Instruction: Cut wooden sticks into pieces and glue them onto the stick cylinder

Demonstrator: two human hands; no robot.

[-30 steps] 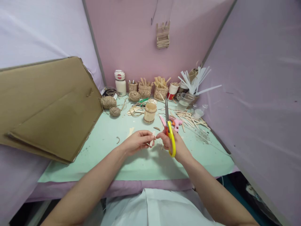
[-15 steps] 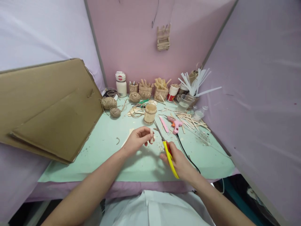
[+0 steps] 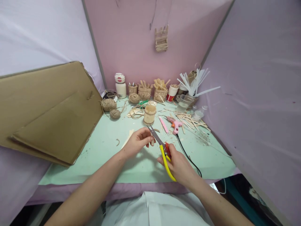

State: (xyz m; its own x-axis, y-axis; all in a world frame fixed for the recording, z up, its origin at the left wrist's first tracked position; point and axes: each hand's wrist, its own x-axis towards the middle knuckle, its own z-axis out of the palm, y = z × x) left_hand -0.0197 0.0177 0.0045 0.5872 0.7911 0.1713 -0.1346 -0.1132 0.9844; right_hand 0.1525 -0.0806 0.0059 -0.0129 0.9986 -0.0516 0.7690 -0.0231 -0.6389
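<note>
My left hand (image 3: 141,139) pinches a short piece of flat wooden stick (image 3: 152,142) between thumb and fingers, its upper part now behind the blades. In my right hand (image 3: 177,160) are yellow-handled scissors (image 3: 166,164), their blades slightly apart and pointing up and left across the stick piece. Whether the blades touch the wood I cannot tell. Just beyond both hands stands a small round wooden cup (image 3: 150,115) with twine bands around it. A pink cutter pen (image 3: 164,125) and a pink glue gun (image 3: 175,124) lie to the right of the cup.
Twine balls (image 3: 108,105) sit at the back left, beside large cardboard sheets (image 3: 51,116). Woven baskets of sticks (image 3: 160,94), a white bottle (image 3: 120,88) and a cup of glue sticks (image 3: 195,83) line the back. Loose wood strips (image 3: 190,121) lie right. The glue gun's cord (image 3: 188,155) trails forward.
The scissors have moved left and their blades now cross in front of the stick piece. My left hand keeps its pinch, almost in the same place.
</note>
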